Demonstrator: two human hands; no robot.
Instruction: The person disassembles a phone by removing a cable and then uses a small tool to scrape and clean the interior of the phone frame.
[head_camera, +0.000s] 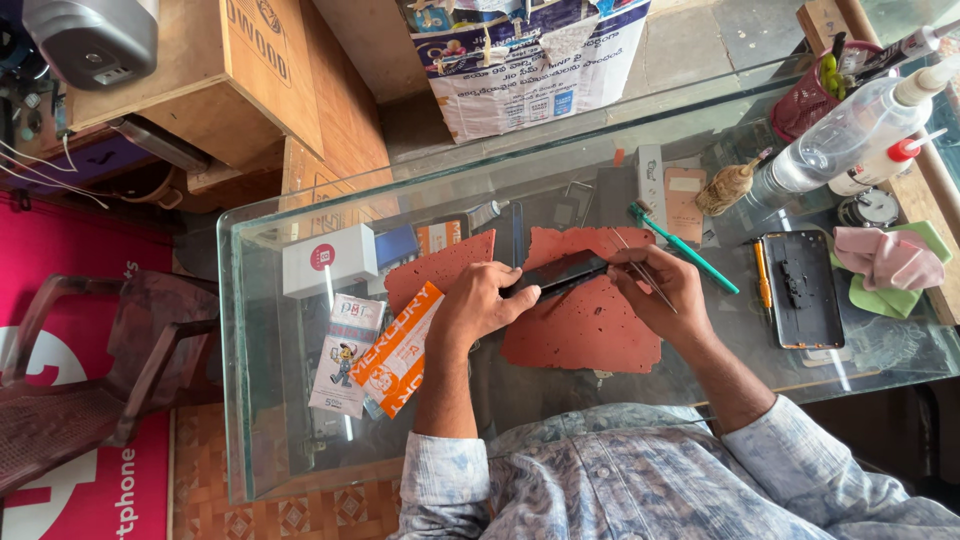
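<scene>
My left hand (480, 300) holds a dark phone (556, 272) edge-up over a worn red mat (585, 330) on the glass counter (250, 400). At the phone's right end, my right hand (665, 290) grips thin metal tweezers (640, 268), with the tips close to the phone's edge. Both forearms reach in from the bottom, in rolled patterned sleeves.
A green toothbrush (690, 250), an opened phone body (802, 290), pink and green cloths (890, 258) and clear squeeze bottles (850, 135) lie to the right. A white box (328, 260), an orange packet (398, 350) and a printed card (345, 355) sit left. A brown chair (100, 370) stands beyond the counter's left edge.
</scene>
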